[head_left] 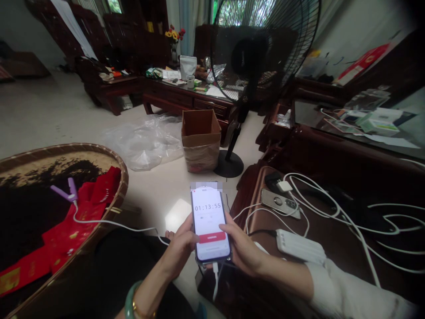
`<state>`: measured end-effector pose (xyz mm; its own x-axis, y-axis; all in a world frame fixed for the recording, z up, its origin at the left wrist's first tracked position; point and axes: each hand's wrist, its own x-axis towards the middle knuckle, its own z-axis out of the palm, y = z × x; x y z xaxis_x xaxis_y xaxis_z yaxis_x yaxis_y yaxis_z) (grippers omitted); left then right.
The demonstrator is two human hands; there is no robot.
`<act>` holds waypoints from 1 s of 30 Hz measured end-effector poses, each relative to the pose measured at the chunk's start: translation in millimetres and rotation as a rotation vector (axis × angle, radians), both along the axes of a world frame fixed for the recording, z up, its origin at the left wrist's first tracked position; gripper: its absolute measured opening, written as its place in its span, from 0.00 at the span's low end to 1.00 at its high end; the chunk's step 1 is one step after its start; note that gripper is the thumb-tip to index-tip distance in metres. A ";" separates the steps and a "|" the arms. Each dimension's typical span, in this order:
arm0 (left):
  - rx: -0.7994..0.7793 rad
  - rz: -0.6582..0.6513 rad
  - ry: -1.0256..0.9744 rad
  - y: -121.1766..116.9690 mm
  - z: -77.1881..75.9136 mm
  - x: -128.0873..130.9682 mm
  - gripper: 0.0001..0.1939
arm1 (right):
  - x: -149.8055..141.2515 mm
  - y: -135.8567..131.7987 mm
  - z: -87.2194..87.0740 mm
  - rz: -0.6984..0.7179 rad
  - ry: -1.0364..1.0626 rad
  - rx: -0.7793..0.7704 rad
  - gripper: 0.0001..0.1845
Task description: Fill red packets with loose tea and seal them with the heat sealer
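Both hands hold a smartphone (210, 223) upright in front of me, its screen lit with a timer reading 01:13:55 and a red button. My left hand (179, 250) grips its left edge, fingers curled round it. My right hand (244, 250) grips the right edge, thumb resting on the screen near the red button. A white charging cable (216, 277) hangs from the phone's bottom. A green bangle sits on my left wrist.
A round woven tray (124, 177) at left holds dark material, red envelopes (79, 221) and a purple clip. To the right, a dark table (332, 230) carries a white power bank (300, 246), another phone (280, 203) and tangled white cables. A standing fan (245, 88) and cardboard box (201, 139) stand ahead.
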<state>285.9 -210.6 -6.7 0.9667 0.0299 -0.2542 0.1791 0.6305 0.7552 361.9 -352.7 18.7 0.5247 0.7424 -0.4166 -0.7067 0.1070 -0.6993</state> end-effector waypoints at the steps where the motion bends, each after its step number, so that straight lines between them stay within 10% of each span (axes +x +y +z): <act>1: 0.003 0.004 0.002 -0.3 0.3 0.5 0.39 | -0.1 0.1 -0.8 -0.002 -0.001 0.004 0.33; 30: -0.031 -0.073 -0.011 -10.3 -28.0 -0.1 0.44 | 16.7 1.3 -2.8 -0.178 -0.006 0.030 0.35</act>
<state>285.9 -220.9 -34.7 0.9686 -0.0483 -0.2438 0.2175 0.6391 0.7377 378.7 -351.4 15.8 0.6514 0.6494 -0.3925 -0.6707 0.2508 -0.6981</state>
